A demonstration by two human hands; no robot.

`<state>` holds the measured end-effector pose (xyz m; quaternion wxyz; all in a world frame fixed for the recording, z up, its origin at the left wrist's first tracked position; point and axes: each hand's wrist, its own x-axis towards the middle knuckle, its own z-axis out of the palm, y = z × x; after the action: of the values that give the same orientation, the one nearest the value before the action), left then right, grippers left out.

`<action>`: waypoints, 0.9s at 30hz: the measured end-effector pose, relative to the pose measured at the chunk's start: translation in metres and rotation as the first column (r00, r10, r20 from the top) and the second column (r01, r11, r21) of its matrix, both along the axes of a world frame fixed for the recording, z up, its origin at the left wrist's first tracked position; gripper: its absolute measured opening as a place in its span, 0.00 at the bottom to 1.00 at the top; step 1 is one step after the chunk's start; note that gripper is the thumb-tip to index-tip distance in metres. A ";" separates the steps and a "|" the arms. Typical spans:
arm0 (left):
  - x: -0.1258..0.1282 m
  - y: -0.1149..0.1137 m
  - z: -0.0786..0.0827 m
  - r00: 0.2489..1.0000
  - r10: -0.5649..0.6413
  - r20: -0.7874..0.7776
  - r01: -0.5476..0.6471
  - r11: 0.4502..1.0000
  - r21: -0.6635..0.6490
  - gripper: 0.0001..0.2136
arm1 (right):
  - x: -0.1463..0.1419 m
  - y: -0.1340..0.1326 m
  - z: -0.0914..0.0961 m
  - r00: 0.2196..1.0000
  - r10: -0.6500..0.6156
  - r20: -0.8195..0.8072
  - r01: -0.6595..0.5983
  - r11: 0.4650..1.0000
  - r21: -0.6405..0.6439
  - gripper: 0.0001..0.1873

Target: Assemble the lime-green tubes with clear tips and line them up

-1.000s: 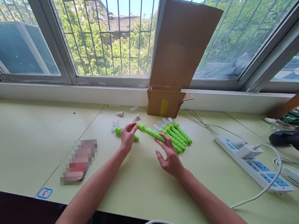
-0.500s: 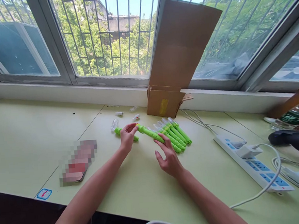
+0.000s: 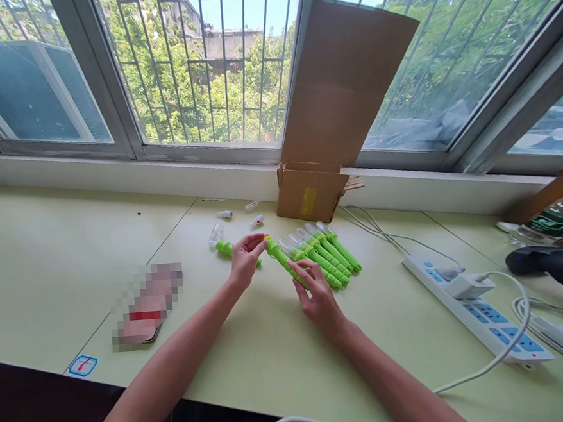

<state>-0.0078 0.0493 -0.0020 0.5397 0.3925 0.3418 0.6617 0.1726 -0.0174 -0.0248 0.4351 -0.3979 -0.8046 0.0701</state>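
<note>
A green plastic tube (image 3: 281, 259) with a ribbed neck and a bit of yellow at its top slants between my two hands. The fingertips of my left hand (image 3: 244, 260) pinch the yellow end. Farther down the tube, my right hand (image 3: 319, 298) grips its lower body between thumb and fingers. A second green tube (image 3: 224, 247) lies partly hidden behind my left hand, with a clear cap (image 3: 216, 235) beside it. To the right, several green tubes with clear tops (image 3: 335, 249) lie side by side. Small white pieces (image 3: 256, 221) rest beyond my left hand.
A cardboard box (image 3: 312, 193) with a tall raised flap stands against the window sill. On the right lie a white power strip (image 3: 479, 310) with cables and a black object (image 3: 550, 266). A phone-like object (image 3: 148, 307), blurred out, lies left of my forearm.
The green tube has swung to a steeper slant, its yellow end shifting slightly right and its lower end toward me. Both hands still hold it.
</note>
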 end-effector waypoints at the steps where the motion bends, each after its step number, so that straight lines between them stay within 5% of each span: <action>1: 0.001 -0.001 0.001 1.000 -0.001 -0.002 0.001 1.000 0.002 0.18 | 0.000 0.000 -0.001 1.000 -0.013 -0.004 0.013 1.000 0.007 0.27; 9: 0.005 -0.005 0.001 0.997 -0.066 -0.043 0.067 0.998 0.015 0.18 | -0.001 0.001 0.000 0.991 -0.136 -0.016 0.136 0.990 -0.026 0.24; 27: 0.003 -0.003 -0.003 0.986 -0.151 -0.068 0.149 0.988 -0.033 0.18 | 0.002 0.002 -0.004 0.994 -0.112 0.005 0.112 0.990 -0.083 0.24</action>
<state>-0.0043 0.0458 -0.0047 0.5808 0.4326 0.3394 0.6002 0.1741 -0.0150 -0.0287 0.4211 -0.4604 -0.7775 0.0787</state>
